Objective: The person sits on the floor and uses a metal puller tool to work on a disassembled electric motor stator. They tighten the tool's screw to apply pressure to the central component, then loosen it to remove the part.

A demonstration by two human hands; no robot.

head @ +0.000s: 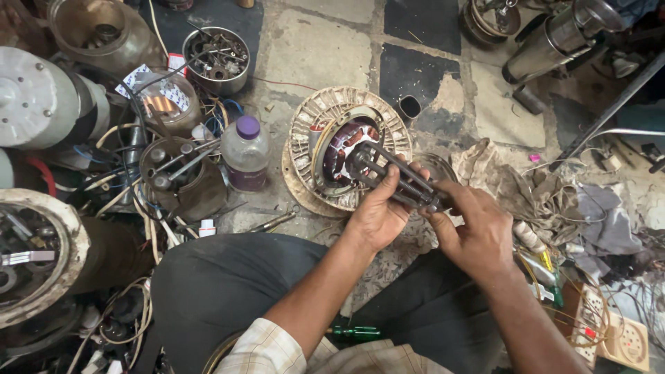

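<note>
Our left hand (377, 215) grips the dark rod assembly (398, 176) from below, steadying it above the round motor stator (346, 149) on the floor (325, 48). Our right hand (478, 232) pinches its near end; we cannot make out the fingertips' work there.

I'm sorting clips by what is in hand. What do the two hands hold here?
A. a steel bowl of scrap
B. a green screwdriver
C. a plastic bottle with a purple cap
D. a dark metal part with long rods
D: the left hand and right hand both grip the dark metal part with rods over the round motor winding; the bottle stands apart, untouched.
</note>
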